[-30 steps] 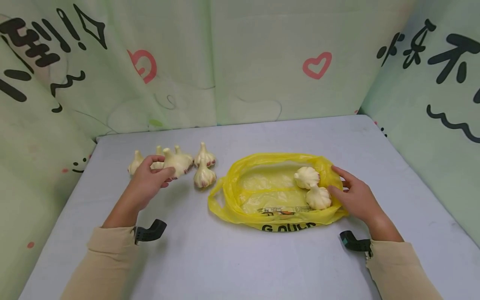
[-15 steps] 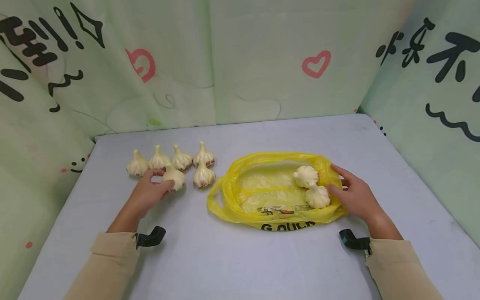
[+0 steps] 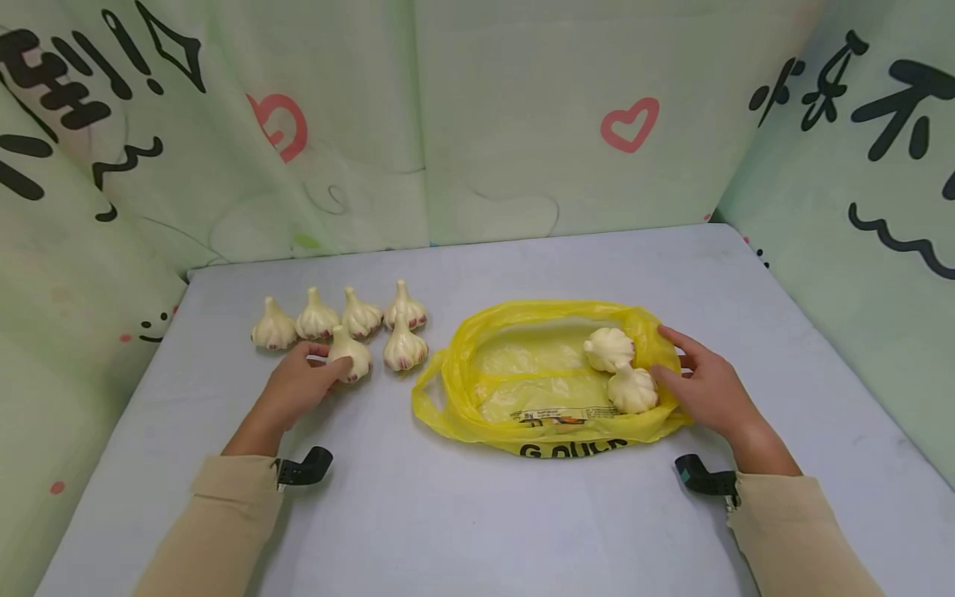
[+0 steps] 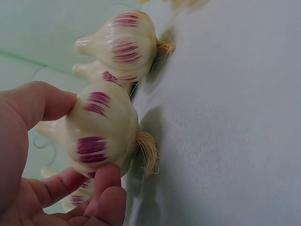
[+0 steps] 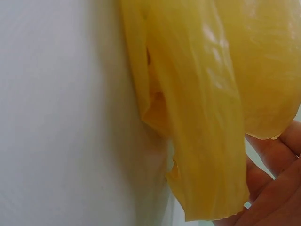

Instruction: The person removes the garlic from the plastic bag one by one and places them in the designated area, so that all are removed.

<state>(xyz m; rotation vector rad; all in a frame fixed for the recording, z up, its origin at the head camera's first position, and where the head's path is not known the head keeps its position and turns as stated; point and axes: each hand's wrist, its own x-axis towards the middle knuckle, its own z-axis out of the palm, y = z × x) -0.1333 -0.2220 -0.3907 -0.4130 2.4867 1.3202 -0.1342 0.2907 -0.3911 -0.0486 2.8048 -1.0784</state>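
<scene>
Near the left part of the table, my left hand (image 3: 300, 385) pinches a garlic bulb (image 3: 351, 355) between thumb and fingers. In the left wrist view this garlic bulb (image 4: 101, 129) shows purple streaks and a tuft of roots, close beside the table surface. Several other garlic bulbs (image 3: 317, 315) stand just behind and to the right of it, stems up. My right hand (image 3: 705, 385) holds the right rim of an open yellow plastic bag (image 3: 515, 431), thumb on the inner side. Two garlic bulbs (image 3: 632, 391) lie inside the bag at its right end.
A white cloth covers the table (image 3: 477, 531). Pale green curtains (image 3: 507, 166) with printed hearts and black lettering hang behind it and along both sides. The loop handle (image 3: 427, 398) of the bag sticks out to the left, near one garlic bulb (image 3: 405, 348).
My left hand has brought its garlic bulb down and slightly nearer, in front of the row, uncovering the bulbs behind. The right hand and the bag have stayed in place.
</scene>
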